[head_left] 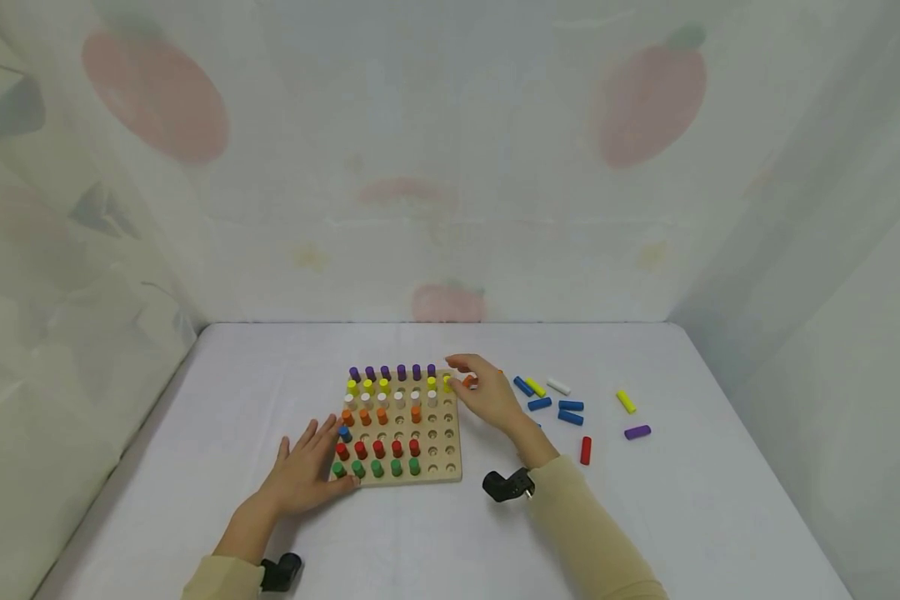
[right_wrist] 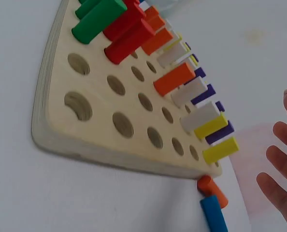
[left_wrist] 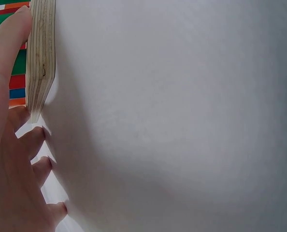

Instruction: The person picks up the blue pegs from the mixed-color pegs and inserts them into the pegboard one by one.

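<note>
Head view shows your left grip [head_left: 300, 475] with fingers spread, thumb at the near-left corner of the board [head_left: 424, 427], which lies on the surface [head_left: 390, 542]. Your right grip [head_left: 492, 396] has its fingers apart beside the far-right yellow peg [head_left: 446, 384]; contact is hard to judge. Loose pegs [head_left: 571, 417] lie right of the board.

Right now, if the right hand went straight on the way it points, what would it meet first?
Likely the yellow peg at its row's right end, beside the right hand; depth is unclear.
</note>
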A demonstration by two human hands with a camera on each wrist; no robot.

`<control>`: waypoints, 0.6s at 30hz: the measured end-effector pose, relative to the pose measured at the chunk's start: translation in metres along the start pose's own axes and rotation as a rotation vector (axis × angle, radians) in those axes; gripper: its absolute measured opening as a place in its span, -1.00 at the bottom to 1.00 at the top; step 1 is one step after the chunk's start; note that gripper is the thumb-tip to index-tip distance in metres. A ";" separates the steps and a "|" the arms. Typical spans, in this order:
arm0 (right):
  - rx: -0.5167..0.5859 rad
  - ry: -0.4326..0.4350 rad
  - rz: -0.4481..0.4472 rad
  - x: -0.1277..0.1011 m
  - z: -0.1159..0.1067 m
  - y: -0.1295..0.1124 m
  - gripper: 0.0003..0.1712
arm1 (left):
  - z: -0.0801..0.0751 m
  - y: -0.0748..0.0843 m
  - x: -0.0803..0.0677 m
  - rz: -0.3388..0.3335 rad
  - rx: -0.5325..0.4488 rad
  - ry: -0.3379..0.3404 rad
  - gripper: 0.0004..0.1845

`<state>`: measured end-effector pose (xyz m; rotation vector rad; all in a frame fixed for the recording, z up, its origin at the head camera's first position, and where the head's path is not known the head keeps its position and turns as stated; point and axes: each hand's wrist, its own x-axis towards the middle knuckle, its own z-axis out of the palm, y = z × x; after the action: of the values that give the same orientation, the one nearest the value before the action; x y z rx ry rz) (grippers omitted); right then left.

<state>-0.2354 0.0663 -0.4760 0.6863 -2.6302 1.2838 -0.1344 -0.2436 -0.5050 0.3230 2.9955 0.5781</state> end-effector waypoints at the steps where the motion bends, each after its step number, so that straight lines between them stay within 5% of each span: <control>1: -0.008 -0.004 0.013 0.000 0.000 0.003 -0.56 | 0.000 0.000 0.000 0.000 0.001 -0.001 0.06; 18: -0.151 -0.042 0.148 -0.006 -0.005 0.031 -0.58 | 0.003 -0.004 0.001 0.010 0.013 0.005 0.06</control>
<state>-0.2444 0.0887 -0.4967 0.5090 -2.8227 1.1006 -0.1362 -0.2460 -0.5099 0.3389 3.0049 0.5616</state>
